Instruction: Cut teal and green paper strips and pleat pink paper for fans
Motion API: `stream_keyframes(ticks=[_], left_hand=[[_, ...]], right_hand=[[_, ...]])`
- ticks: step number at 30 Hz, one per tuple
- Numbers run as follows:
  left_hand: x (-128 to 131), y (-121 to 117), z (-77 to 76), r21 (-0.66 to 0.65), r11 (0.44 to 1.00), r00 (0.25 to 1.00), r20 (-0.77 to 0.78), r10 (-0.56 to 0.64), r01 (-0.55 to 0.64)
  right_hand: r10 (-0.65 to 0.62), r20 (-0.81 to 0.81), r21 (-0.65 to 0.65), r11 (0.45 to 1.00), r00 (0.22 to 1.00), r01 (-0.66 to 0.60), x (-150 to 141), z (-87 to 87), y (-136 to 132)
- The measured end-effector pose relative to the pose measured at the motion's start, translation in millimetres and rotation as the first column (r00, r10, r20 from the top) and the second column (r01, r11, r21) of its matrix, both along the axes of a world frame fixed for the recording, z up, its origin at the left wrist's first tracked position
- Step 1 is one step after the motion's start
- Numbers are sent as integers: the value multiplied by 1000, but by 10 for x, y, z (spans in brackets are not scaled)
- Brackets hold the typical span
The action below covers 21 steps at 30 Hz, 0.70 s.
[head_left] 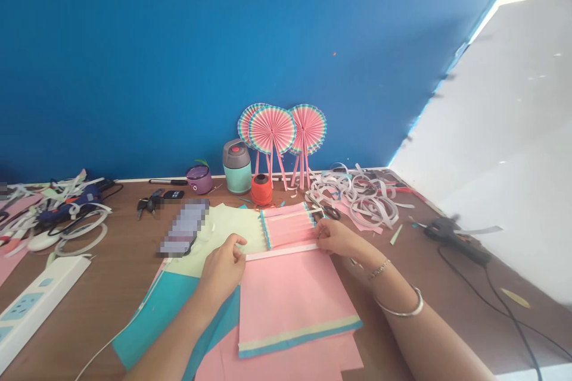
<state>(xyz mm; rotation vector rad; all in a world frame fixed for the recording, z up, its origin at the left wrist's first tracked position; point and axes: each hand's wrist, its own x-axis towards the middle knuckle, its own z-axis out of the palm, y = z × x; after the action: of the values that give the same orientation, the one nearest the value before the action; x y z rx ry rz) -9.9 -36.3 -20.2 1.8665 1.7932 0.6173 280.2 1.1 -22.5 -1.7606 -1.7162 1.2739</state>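
A pink paper sheet (295,292) lies in front of me, with yellow and blue bands along its near edge. Across its far edge runs a narrow white strip (281,252). My left hand (226,265) is closed at the left end of that edge, fingers curled. At the right end, my right hand (335,238) pinches the edge between thumb and fingers; its fingertips partly hide the corner. Just beyond lies a pleated pink paper (288,226) with blue-edged sides. Beneath and left of the sheet are blue paper (156,303) and pale green paper (232,223).
Several pink paper fans (272,131) stand against the blue wall, beside a mint flask (237,166) and a red spool (261,189). Curled white strips (370,199) and scissors (330,212) lie right. A phone (184,228) and power strip (40,303) are left; a glue gun (456,238) sits far right.
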Motion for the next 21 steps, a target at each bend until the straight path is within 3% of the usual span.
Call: stream_keyframes(ticks=[8, 21], left_hand=[[1, 7, -24, 21, 1000, 999, -47, 0, 1], [67, -17, 2, 7, 1000, 991, -135, -4, 5]], right_hand=[[22, 73, 50, 998, 997, -26, 32, -102, 32], [12, 231, 130, 991, 973, -43, -37, -13, -18]])
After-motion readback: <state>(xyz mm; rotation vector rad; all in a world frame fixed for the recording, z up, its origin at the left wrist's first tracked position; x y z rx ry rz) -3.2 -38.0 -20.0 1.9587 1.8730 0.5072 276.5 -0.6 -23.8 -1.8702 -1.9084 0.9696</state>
